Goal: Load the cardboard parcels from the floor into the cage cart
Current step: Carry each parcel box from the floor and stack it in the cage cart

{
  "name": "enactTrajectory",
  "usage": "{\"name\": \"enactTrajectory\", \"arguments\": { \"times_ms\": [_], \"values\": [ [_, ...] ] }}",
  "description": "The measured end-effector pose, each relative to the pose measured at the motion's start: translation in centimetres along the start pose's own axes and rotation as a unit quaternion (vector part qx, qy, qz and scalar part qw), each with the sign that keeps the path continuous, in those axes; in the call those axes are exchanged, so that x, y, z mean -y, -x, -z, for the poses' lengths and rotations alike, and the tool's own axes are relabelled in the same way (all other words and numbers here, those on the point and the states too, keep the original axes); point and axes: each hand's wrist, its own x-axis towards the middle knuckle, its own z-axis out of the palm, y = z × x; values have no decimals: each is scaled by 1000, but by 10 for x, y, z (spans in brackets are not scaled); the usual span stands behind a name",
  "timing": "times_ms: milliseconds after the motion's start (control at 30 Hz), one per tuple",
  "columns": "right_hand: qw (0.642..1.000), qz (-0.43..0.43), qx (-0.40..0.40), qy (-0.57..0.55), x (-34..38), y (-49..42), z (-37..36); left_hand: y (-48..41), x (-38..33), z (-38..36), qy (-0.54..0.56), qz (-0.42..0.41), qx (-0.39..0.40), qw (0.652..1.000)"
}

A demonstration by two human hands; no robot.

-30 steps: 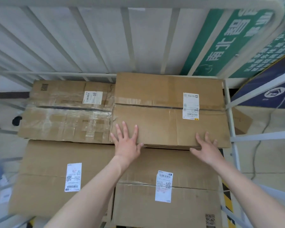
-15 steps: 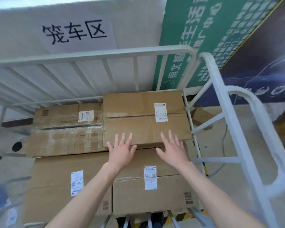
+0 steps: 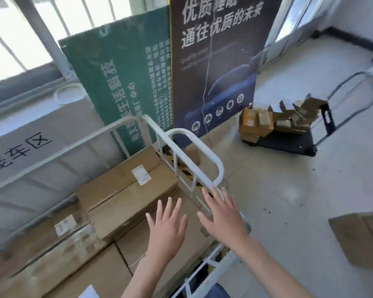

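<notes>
The white cage cart (image 3: 194, 138) fills the lower left, with several flat cardboard parcels stacked inside. The top parcel (image 3: 125, 190) carries a white label and lies against the cart's right side rail. A taped parcel (image 3: 52, 244) lies to its left. My left hand (image 3: 167, 229) hovers above the parcels with fingers spread, holding nothing. My right hand (image 3: 222, 218) is also spread and empty, over the cart's right rail. Another cardboard parcel (image 3: 362, 237) lies on the floor at the right edge.
A black platform trolley (image 3: 289, 140) with several small cartons stands on the tiled floor at the right. A green signboard (image 3: 121, 82) and a dark poster (image 3: 213, 61) lean behind the cart. A white wall panel with black characters is at the left.
Both hands have lifted off the top parcel and hang free with fingers spread. The view has swung to the right, bringing the floor, the trolley and a floor parcel into sight.
</notes>
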Motion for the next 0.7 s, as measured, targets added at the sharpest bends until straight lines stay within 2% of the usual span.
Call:
{"name": "enactTrajectory", "arguments": {
  "times_ms": [133, 233, 467, 600, 700],
  "values": [
    [992, -114, -50, -24, -64, 72, 25, 3, -75, -7, -22, -120, 24, 992],
    [970, -221, -77, -60, -112, 133, 33, 6, -145, -19, -38, -191, 60, 979],
    [882, -423, -167, -127, -229, 252, 59, 24, -347, -90, -72, -379, 153, 910],
    [831, -480, -220, -172, -299, 300, 76, 42, -454, -144, -84, -439, 198, 873],
    [803, -511, -262, -158, -352, 337, 96, 60, -522, -181, -93, -465, 225, 851]
  ]
}}
